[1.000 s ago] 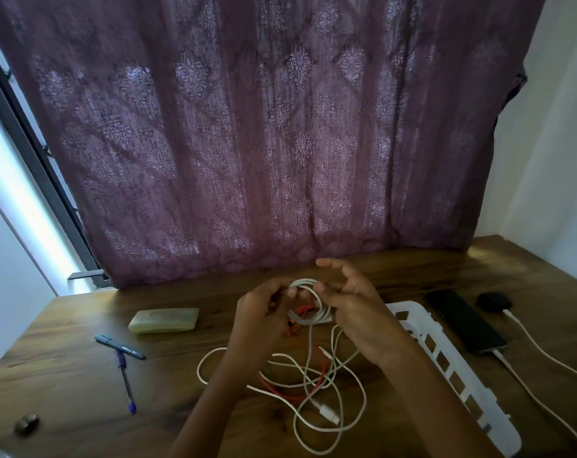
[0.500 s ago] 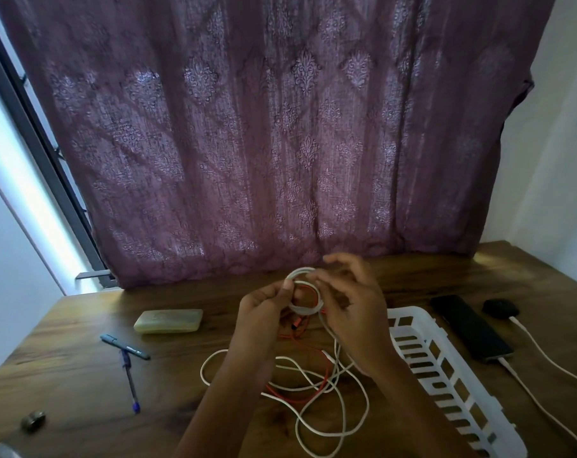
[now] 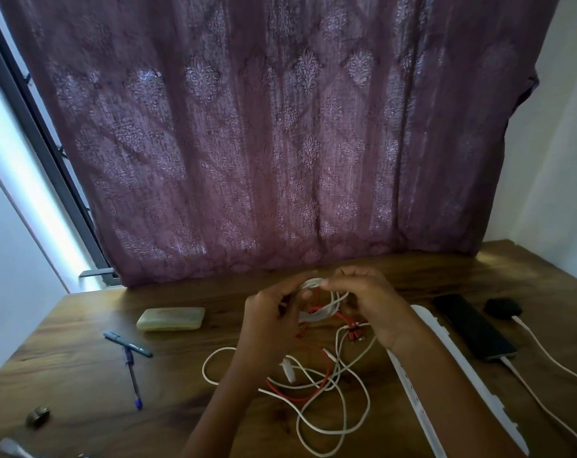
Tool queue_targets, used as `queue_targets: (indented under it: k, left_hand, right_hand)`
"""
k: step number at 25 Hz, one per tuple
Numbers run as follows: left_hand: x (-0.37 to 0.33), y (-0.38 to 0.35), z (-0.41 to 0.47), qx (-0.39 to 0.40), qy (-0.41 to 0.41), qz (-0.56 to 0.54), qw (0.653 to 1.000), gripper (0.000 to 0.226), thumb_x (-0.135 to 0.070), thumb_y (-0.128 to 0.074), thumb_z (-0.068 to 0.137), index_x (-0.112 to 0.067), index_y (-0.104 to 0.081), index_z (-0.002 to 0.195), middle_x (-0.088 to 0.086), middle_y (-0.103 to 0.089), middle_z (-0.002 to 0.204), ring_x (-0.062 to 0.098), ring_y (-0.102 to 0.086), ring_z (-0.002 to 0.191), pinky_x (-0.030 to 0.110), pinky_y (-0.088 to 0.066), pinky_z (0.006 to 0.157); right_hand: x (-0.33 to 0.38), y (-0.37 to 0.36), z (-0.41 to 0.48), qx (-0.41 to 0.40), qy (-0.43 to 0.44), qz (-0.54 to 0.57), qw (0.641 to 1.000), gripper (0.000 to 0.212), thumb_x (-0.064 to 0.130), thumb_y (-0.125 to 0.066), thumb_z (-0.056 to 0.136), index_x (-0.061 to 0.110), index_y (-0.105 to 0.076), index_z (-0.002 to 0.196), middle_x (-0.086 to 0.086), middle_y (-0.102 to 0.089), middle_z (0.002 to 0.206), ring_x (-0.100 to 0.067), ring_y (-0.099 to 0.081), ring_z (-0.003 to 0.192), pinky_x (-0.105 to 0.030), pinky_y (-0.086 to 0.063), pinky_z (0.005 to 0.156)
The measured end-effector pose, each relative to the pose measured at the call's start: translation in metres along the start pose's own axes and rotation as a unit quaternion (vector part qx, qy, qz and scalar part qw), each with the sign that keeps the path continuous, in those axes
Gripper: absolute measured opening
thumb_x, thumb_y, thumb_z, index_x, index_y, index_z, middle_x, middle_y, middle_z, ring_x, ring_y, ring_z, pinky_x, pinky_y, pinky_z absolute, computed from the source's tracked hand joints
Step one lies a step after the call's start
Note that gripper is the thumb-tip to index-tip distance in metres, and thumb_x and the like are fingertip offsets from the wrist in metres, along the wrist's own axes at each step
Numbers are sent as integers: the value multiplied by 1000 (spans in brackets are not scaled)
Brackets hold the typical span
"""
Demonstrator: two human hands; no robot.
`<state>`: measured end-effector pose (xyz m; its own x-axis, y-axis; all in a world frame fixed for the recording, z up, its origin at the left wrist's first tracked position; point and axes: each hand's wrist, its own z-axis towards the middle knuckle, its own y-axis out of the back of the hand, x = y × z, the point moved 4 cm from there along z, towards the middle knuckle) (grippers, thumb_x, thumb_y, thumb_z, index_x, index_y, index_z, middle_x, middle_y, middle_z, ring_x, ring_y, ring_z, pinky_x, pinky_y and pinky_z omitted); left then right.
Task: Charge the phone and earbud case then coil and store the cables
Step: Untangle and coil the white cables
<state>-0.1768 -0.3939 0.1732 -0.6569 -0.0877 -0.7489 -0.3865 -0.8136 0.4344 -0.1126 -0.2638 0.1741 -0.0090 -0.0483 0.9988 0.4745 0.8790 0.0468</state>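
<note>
Winding away, you're pinching the white cable coil [image 3: 315,315] between your left hand [image 3: 273,320] and right hand [image 3: 376,309] just above the table [image 3: 82,375]. The loose plug [image 3: 288,371] has crept nearer your left wrist since a second ago.

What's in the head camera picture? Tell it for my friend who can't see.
Two hands, left and right, hold a coil of white cable above a wooden table, its loose end tangled with a red cable below. Right of them lie a white basket, a dark phone and a black earbud case; a purple curtain hangs behind.
</note>
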Motion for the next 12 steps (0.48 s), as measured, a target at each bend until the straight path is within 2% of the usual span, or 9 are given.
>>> queue_targets:
  k: [1,3,5,8,12]
  left_hand:
    - [-2,-1,0,-7,-9,0,1000,34,-8,-58,88,-37,-62,106,-23,-67,80,-2,-63,82,10,-47,65]
    - [-1,-1,-1,-22,-5,-3,1000,28,-8,-58,89,-27,-67,107,-10,-70,79,10,-64,81,20,-49,65]
    - [2,-1,0,-36,6,2,999,22,-9,-58,89,-20,-70,105,0,-71,77,15,-64,78,26,-49,65]
    - [1,0,0,-51,6,14,999,21,-9,-60,87,-16,-71,105,-2,-70,75,9,-63,79,17,-46,61]
    - [-1,0,-1,-68,-8,29,997,23,-9,-61,87,-16,-70,107,-8,-68,72,3,-63,75,7,-43,56]
  right_hand:
    - [2,1,1,3,-2,-1,1000,39,13,-67,76,20,-51,42,7,-42,47,-7,-40,50,-23,-34,53]
    - [7,2,2,6,3,-7,1000,37,15,-70,76,19,-48,46,3,-44,50,-8,-44,51,-23,-40,55]
    - [10,4,1,10,12,-2,1000,38,18,-71,77,17,-47,47,2,-45,48,-8,-45,49,-20,-42,55]
    - [13,8,2,7,27,-5,1000,34,18,-73,76,14,-48,53,4,-44,45,-6,-41,44,-19,-39,51]
    - [15,9,4,-26,80,-68,994,30,17,-75,75,12,-50,60,-5,-47,55,-7,-43,47,-16,-36,43]
